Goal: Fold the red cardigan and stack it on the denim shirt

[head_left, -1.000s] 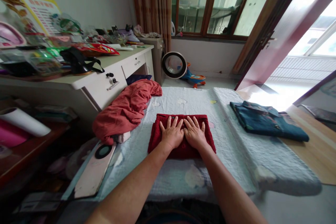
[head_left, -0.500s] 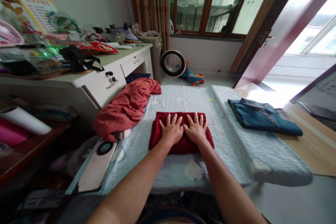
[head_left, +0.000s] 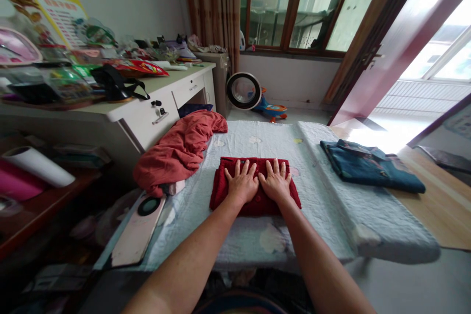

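A dark red folded garment (head_left: 224, 191) lies on the pale blue quilted cover (head_left: 324, 196) in front of me. My left hand (head_left: 241, 184) rests flat on its middle left, fingers spread and pointing away. My right hand (head_left: 276, 182) lies flat beside it on the middle right, fingers apart, thumb close to the left thumb. Neither hand holds anything. A crumpled orange-red cloth (head_left: 176, 149) is heaped at the left edge of the cover. A folded dark blue garment (head_left: 368, 172) lies to the right.
A white desk (head_left: 147, 108) crowded with clutter and a black bag (head_left: 116, 86) stands on the left. A pink board with a round hole (head_left: 138, 228) leans at the cover's left edge. A round fan (head_left: 243, 91) and toy stand by the window; an open door is at right.
Both hands have stayed flat on the red garment, sliding slightly apart. The view shifted a little.
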`<state>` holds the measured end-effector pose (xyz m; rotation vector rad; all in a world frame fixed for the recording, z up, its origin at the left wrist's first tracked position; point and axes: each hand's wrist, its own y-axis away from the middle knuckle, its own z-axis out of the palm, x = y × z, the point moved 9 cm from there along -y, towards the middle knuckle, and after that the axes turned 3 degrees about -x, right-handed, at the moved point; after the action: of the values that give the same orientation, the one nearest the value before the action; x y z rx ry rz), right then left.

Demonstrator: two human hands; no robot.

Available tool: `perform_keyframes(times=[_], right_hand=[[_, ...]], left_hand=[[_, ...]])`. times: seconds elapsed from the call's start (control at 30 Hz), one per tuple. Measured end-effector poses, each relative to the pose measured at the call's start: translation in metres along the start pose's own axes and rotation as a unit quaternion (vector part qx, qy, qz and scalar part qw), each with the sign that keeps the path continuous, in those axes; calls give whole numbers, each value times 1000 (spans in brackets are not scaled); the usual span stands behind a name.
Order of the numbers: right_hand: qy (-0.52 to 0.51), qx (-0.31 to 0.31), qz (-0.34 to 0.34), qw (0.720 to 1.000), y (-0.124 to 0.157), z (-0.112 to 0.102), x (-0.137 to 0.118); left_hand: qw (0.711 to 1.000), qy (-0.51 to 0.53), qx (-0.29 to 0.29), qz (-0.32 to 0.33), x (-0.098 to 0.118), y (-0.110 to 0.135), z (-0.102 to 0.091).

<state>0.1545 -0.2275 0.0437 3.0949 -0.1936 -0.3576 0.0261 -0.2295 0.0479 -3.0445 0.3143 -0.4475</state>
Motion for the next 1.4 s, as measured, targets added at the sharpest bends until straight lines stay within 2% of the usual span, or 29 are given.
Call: perform_keyframes(times=[0.23,0.5,0.63,0.73,0.83,1.07,1.17,1.23,1.33,1.4], right_hand=[[4,-5,-1,1000,2,-3,0],[-17,8,-6,1000,0,-5,0],[-22,14,-9,1000,3,-15,-5],[-19,57,-70,996,14,-27,-23],[-28,55,-146,987,28,-23,-43],[-30,39,-154,987,30,-7,-43],[-34,32,-152,987,28,-6,-42],[-42,21,-151,987,26,-6,-41],[-61,-19,-162,985,22,-4,-36],[-73,-50,-187,978,21,-3,-34]], left_hand=[[999,-7,36,0,0,6,-13],[999,-8,51,1,0,6,-14],[998,-10,58,8,0,7,-15],[999,-6,43,8,-2,7,-13],[1000,2,26,6,-4,6,-10],[1000,10,27,6,-3,5,-7],[1000,13,6,-2,-6,2,-7],[999,15,-38,2,-11,-1,-4],[991,11,-125,39,-17,-3,2],[988,-1,-135,71,-20,-1,2]])
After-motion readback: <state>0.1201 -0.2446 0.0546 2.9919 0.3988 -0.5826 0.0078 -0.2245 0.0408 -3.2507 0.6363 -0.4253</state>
